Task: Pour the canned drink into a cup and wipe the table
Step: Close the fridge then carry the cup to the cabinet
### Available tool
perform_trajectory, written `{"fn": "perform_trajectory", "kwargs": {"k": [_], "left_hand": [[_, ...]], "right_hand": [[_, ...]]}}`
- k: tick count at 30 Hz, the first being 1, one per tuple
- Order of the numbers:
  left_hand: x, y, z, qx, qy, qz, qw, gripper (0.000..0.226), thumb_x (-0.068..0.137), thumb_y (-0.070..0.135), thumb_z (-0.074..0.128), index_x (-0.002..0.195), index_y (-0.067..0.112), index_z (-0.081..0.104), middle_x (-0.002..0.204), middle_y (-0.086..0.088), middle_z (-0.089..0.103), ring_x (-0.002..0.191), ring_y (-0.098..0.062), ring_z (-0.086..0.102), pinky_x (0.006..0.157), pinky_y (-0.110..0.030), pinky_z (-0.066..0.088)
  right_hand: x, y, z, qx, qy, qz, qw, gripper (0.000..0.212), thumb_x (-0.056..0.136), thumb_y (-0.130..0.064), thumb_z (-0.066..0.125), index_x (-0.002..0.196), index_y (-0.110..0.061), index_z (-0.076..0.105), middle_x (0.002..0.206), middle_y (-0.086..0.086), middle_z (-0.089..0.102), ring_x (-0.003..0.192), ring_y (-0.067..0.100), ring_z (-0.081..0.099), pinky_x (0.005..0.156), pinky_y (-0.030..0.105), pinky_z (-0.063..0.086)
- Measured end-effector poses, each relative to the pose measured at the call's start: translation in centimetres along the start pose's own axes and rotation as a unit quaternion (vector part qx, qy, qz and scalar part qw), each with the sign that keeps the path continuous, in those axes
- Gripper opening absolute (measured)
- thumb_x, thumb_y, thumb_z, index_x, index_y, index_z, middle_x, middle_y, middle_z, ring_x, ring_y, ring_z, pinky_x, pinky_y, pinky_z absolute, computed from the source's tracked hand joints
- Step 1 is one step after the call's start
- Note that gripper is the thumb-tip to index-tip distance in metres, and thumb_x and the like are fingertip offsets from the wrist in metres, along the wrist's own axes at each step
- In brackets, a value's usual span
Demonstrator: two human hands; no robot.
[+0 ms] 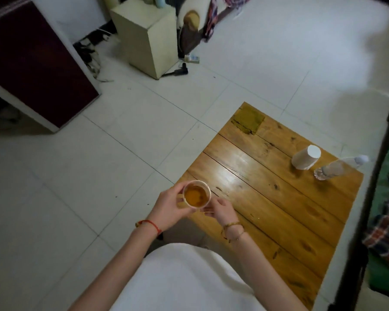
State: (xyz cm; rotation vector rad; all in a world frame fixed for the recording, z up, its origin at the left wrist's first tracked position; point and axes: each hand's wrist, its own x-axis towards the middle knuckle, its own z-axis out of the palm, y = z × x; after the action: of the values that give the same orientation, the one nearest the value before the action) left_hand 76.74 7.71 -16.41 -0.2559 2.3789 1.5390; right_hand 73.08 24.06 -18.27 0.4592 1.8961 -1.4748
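Observation:
A clear plastic cup [196, 194] with amber drink in it is held over the near left corner of the wooden table [267, 198]. My left hand [171, 207] grips the cup from the left, fingers curled round its wall. My right hand [221, 211] holds it from the lower right, fingertips under the rim. No can shows in the head view.
A stack of white paper cups [305, 157] lies on its side at the table's far right, next to a clear water bottle [339, 167] also lying down. A cream cabinet [148, 39] and a dark red cupboard [36, 63] stand on the tiled floor beyond.

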Motion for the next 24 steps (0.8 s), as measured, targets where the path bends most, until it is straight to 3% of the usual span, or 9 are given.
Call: {"fn": "perform_trajectory", "kwargs": {"k": [2, 5, 15, 19, 24], "left_hand": [[-0.4, -0.6, -2.3, -0.014, 0.026, -0.011, 1.0, 0.066, 0.074, 0.021, 0.084, 0.131, 0.031, 0.054, 0.122, 0.015, 0.06, 0.113, 0.0, 0.055, 0.084, -0.006, 0.048], [-0.5, -1.8, -6.3, -0.045, 0.063, -0.016, 0.997, 0.063, 0.073, 0.018, 0.085, 0.128, 0.031, 0.057, 0.121, 0.014, 0.062, 0.115, -0.001, 0.056, 0.092, -0.015, 0.051], [1.2, -5.8, -25.2, -0.054, 0.109, -0.008, 0.993, 0.06, 0.072, 0.017, 0.086, 0.125, 0.027, 0.06, 0.118, 0.014, 0.062, 0.111, 0.01, 0.054, 0.087, -0.009, 0.049], [2.7, -7.3, -32.1, -0.04, 0.114, -0.001, 0.993, 0.06, 0.072, 0.02, 0.086, 0.125, 0.027, 0.059, 0.118, 0.011, 0.063, 0.113, 0.0, 0.058, 0.09, -0.013, 0.051], [4.9, -8.4, -37.8, -0.038, 0.115, -0.002, 0.993, 0.063, 0.073, 0.019, 0.085, 0.129, 0.026, 0.057, 0.119, 0.011, 0.061, 0.112, 0.002, 0.056, 0.087, -0.009, 0.049]], "right_hand": [[0.3, -1.5, 2.1, -0.017, -0.018, -0.009, 1.0, 0.03, 0.099, -0.024, 0.047, 0.077, -0.018, 0.067, 0.083, 0.006, 0.07, 0.085, 0.021, 0.066, 0.078, 0.029, 0.055], [1.1, -3.8, 5.6, -0.021, -0.04, -0.024, 0.999, 0.029, 0.098, -0.021, 0.047, 0.079, -0.015, 0.068, 0.084, 0.008, 0.072, 0.083, 0.021, 0.068, 0.074, 0.025, 0.055], [4.8, -14.3, 22.1, -0.001, -0.079, -0.048, 0.996, 0.028, 0.097, -0.011, 0.045, 0.08, -0.01, 0.067, 0.082, 0.012, 0.069, 0.073, 0.018, 0.065, 0.07, 0.023, 0.052], [6.2, -18.0, 27.9, 0.014, -0.087, -0.057, 0.994, 0.028, 0.097, -0.009, 0.044, 0.079, -0.009, 0.066, 0.083, 0.014, 0.068, 0.073, 0.022, 0.064, 0.071, 0.025, 0.052], [8.4, -22.1, 32.2, 0.0, -0.099, -0.068, 0.993, 0.029, 0.097, -0.01, 0.045, 0.077, -0.011, 0.066, 0.08, 0.01, 0.068, 0.075, 0.021, 0.064, 0.073, 0.025, 0.052]]}}
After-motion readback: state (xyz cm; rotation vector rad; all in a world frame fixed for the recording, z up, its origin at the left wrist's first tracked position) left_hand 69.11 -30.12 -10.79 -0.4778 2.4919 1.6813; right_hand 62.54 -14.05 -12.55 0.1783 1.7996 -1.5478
